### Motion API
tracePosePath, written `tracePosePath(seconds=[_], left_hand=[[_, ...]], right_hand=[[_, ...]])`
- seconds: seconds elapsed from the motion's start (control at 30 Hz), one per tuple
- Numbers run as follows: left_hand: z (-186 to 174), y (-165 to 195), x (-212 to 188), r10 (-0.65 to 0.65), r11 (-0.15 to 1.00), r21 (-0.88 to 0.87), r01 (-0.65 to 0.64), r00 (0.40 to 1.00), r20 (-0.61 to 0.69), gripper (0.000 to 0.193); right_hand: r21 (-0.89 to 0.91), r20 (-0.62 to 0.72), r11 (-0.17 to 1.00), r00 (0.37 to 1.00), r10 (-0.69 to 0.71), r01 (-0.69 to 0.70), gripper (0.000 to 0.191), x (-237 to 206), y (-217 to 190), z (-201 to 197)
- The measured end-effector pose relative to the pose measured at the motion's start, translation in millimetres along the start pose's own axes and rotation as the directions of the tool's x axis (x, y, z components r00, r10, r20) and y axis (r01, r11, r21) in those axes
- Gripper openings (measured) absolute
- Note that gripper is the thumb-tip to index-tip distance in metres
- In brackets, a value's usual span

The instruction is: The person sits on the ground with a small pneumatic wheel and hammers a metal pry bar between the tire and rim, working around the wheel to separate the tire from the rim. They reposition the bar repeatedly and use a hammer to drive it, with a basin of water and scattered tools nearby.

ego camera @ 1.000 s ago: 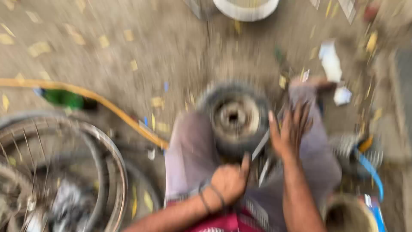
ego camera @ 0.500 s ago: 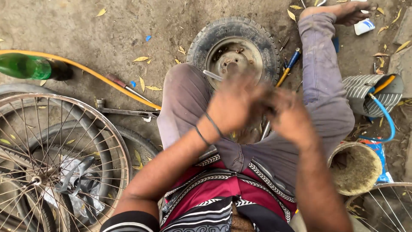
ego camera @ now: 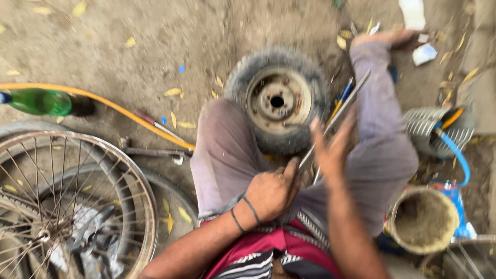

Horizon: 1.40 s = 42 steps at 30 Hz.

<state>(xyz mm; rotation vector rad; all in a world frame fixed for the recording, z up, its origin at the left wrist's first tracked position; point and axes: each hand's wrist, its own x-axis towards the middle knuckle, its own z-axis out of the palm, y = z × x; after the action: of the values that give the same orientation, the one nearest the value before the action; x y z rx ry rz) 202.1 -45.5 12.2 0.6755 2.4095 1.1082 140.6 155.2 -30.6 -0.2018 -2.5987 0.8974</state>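
Head camera, looking straight down — the person sat on bare dirt with a small tyre on its rusty wheel lying flat between the knees. The left hand was curled into a fist low over the lap, its thumb up against the near end of a long thin metal rod; it seemed to grip that end, though blur hid the fingers. The right hand was open, fingers spread, hovering just beside the rod's middle — whether it touched, I could not tell. The rod slanted up and right across the thigh, next to the tyre's right edge. Off to the left lay a green bottle, a yellow hose and a spoked bicycle wheel; to the right, a round dusty container.
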Motion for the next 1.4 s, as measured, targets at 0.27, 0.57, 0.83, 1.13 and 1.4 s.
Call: tracePosePath(seconds=[0.27, 0.57, 0.83, 1.13, 1.4], left_hand=[[-75.7, 8.8, 100.3, 0.506, 0.858, 0.328, -0.394, 0.757, -0.414, 0.043], [-40.0, -37.9, 94.2, 0.104, 0.938, 0.346, -0.039, 0.979, -0.174, 0.034], [-9.3, -10.5, 19.2, 0.003, 0.993, 0.118, 0.010, 0.994, -0.111, 0.052], [-75.3, -17.7, 124.5, 0.372, 0.906, 0.346, -0.243, 0.847, -0.379, 0.035], [-36.0, -29.3, 73.7, -0.014, 0.971, 0.236, 0.042, 0.992, -0.122, 0.042]], right_hand=[[0.044, 0.673, 0.999, 0.738, -0.043, 0.017, 0.069, 19.6, 29.0, -20.8], [-0.366, 0.274, 0.900, 0.951, -0.140, 0.238, 0.056, 12.2, -18.6, -12.1], [0.179, -0.010, 0.975, 0.991, -0.131, 0.130, 0.081, 28.3, 2.5, 24.6], [0.156, 0.702, 0.987, 0.699, -0.139, 0.040, 0.041, 9.9, 1.8, -17.3], [-0.444, -0.051, 0.822, 0.906, -0.419, 0.356, 0.029, 25.5, -14.2, -4.5]])
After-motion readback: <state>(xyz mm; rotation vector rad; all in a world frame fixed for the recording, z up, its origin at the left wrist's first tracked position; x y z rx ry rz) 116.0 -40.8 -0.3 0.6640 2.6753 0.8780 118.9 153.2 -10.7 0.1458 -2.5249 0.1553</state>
